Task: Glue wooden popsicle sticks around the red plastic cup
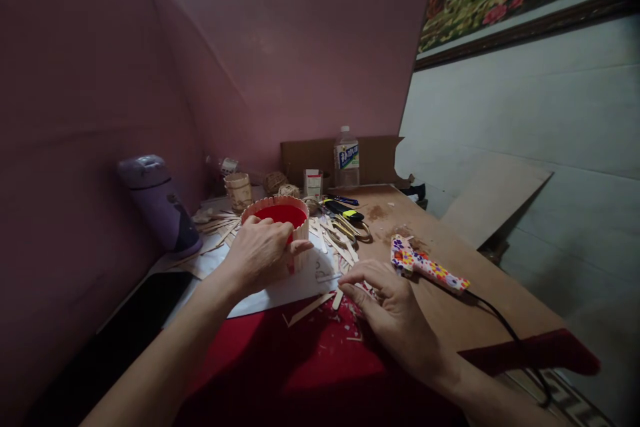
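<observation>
A round red tub [280,211] with pale craft sticks lining its outside stands on white paper. My left hand [263,247] is closed on its near rim, fingers curled and partly hidden, the thumb pointing right. To the right and nearer, my right hand [387,293] has thumb and index finger pinched together low over the table. Whatever may be between those fingertips is too small to make out. Loose craft sticks [311,309] and small scraps lie just beside and below the right fingertips, on the red cloth [270,353].
A floral glue gun [427,265] with a black cord lies on the brown board at right. Scissors [356,230] and a yellow-black cutter [344,209] lie behind. Farther back are a bottle [347,159], twine balls [275,182] and a stick-covered cup [238,191]. A purple flask [163,207] stands left.
</observation>
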Tool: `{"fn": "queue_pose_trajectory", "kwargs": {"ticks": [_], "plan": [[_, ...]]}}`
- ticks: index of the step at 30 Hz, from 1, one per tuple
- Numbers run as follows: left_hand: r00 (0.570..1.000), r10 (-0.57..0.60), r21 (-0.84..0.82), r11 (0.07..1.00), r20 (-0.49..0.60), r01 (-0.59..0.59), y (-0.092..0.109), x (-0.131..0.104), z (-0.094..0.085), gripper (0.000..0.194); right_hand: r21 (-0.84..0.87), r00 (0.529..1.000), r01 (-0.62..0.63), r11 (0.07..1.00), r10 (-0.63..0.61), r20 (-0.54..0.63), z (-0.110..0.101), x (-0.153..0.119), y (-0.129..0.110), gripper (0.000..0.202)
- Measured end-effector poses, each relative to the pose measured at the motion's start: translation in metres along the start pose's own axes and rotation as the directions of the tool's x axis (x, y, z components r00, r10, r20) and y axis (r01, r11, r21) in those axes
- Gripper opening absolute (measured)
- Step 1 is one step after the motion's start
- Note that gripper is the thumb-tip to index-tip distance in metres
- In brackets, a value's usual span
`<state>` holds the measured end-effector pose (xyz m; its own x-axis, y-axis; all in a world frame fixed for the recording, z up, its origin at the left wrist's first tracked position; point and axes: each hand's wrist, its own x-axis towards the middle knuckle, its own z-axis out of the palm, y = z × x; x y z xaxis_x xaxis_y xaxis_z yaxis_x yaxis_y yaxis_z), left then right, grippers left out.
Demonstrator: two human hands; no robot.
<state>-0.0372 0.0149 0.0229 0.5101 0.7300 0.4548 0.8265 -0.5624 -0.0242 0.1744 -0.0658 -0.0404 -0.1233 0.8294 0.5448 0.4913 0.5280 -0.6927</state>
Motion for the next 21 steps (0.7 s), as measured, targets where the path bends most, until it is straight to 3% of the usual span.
{"fn": "queue_pose_trajectory", "kwargs": {"ticks": [3,5,6,8,10,11,13,16,18,21], "plan": [[0.987,0.000,-0.123,0.992,-0.158,-0.019,-0.004,-0.001,-0.008,0.035,-0.003,1.000,0.013,1.000,-0.013,-0.006,-0.001,-0.002,0.001,0.012],[0.925,-0.054,-0.220,0.975,-0.376,-0.032,-0.007,-0.005,-0.012,0.032,-0.018,0.999,0.033,0.999,-0.034,-0.024,-0.001,-0.005,-0.001,0.012],[0.865,-0.117,-0.275,0.961,-0.488,-0.026,-0.009,-0.007,-0.011,0.028,-0.029,0.998,0.051,0.998,-0.052,-0.038,0.000,-0.006,-0.002,0.012],[0.689,-0.322,-0.413,0.910,-0.649,0.036,-0.012,-0.013,-0.006,0.023,-0.051,0.991,0.119,0.992,-0.121,-0.059,0.005,-0.012,-0.007,0.012],[0.517,-0.500,-0.527,0.843,-0.695,0.106,-0.016,-0.020,0.003,0.022,-0.055,0.976,0.209,0.976,-0.212,-0.058,0.015,-0.020,-0.009,0.013],[0.457,-0.553,-0.561,0.817,-0.697,0.133,-0.018,-0.022,0.008,0.023,-0.048,0.967,0.247,0.968,-0.250,-0.052,0.021,-0.024,-0.009,0.014],[0.387,-0.664,-0.654,0.735,-0.640,0.180,-0.021,-0.026,0.016,0.023,-0.034,0.958,0.282,0.959,-0.283,-0.040,0.033,-0.033,-0.007,0.015],[0.335,-0.756,-0.746,0.638,-0.562,0.189,-0.025,-0.025,0.023,0.013,-0.023,0.972,0.230,0.973,-0.231,-0.052,0.048,-0.043,0.000,0.015],[0.336,-0.773,-0.778,0.609,-0.538,0.154,-0.028,-0.023,0.028,0.005,-0.004,0.983,0.172,0.985,-0.172,-0.061,0.052,-0.046,0.003,0.018],[0.347,-0.799,-0.827,0.553,-0.491,0.103,-0.034,-0.019,0.036,0.016,-0.009,0.987,0.147,0.989,-0.147,-0.061,0.051,-0.047,0.003,0.020]]}}
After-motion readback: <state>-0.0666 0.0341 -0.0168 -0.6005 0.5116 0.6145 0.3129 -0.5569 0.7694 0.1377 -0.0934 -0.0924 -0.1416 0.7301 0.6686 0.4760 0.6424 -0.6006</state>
